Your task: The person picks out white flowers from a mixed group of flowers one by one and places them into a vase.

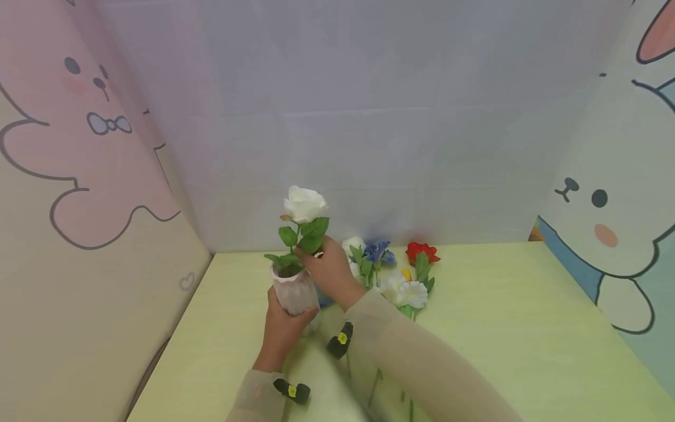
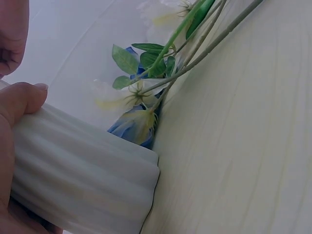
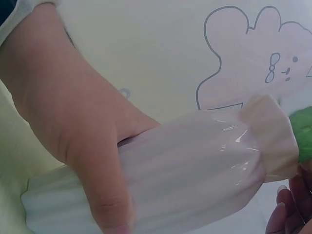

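white ribbed vase (image 1: 296,293), glossy w/ a wavy rim, sits left of centre in the frame above the near half of the counter (image 1: 517,328), tilted a bit; can't tell for sure if its base touches down. left hand (image 1: 287,325) grips it round the lower body, thumb on the right side, fingers on the left. white rose (image 1: 304,205) stands up out of the vase mouth, approx mid-frame, bloom against the grey backdrop (image 1: 369,117), green leaves (image 1: 313,231) below the bloom & down at the rim. right hand (image 1: 329,269) comes in from lower right, fingers curled, pinching the rose low on its stem, just above the rim. so both hands are busy: 1 on vase, 1 on stem.

other flowers lie on the counter right of the hands, nr centre: white blooms (image 1: 354,245) & blue flower (image 1: 378,252) close together at the back edge, red flower (image 1: 422,252) a bit further right, small yellow bud (image 1: 406,274) below it, big white flower (image 1: 406,291) in front. thin stems (image 1: 374,387) run toward bottom centre, partly behind the right sleeve (image 1: 422,357).

beige sleeves, black wrist straps (image 1: 292,391) w/ yellow marks. pink cartoon animal (image 1: 105,158) upper left, white rabbit cartoon (image 1: 627,234) on the right.
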Demonstrator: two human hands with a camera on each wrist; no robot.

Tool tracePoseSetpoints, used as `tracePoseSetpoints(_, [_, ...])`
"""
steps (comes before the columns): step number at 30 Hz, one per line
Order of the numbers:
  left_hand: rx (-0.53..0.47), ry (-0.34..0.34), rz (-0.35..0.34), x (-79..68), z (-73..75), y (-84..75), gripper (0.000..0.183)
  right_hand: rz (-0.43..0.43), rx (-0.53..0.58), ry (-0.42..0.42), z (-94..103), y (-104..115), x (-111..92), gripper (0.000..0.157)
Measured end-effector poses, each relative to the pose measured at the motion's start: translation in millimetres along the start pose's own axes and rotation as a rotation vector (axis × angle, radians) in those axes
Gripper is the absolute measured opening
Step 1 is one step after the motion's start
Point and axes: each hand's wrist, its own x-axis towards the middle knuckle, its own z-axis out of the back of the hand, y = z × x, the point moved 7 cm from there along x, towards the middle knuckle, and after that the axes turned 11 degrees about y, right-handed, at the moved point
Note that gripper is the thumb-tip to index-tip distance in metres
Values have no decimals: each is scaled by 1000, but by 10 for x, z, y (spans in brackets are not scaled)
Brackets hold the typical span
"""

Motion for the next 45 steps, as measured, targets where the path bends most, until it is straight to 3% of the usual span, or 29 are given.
tracePoseSetpoints(5, [7,-4,7,-4,0,-2,100,43,-8,-4,-5,36,8,22])
tracePoseSetpoints(13, [7,-11,-4,-4,-1,-5,99,73,-24,18,-26,70,16,25])
tracePoseSetpoints(22, [11,-14,0,-5,10,11,98,11,-15,25,34,-17,-50,33])
tracePoseSetpoints(31, [4,-22,-5,-1,7,14,99,13,6,28,180,-201,-217,30])
tracePoseSetpoints(34, [6,-24,1,-2,8,20,99,2,6,-6,260,-227,-304,25])
tracePoseSetpoints(45, [-15,-24,9,-7,5,-2,99,-64,200,-92,473,-372,-685,11])
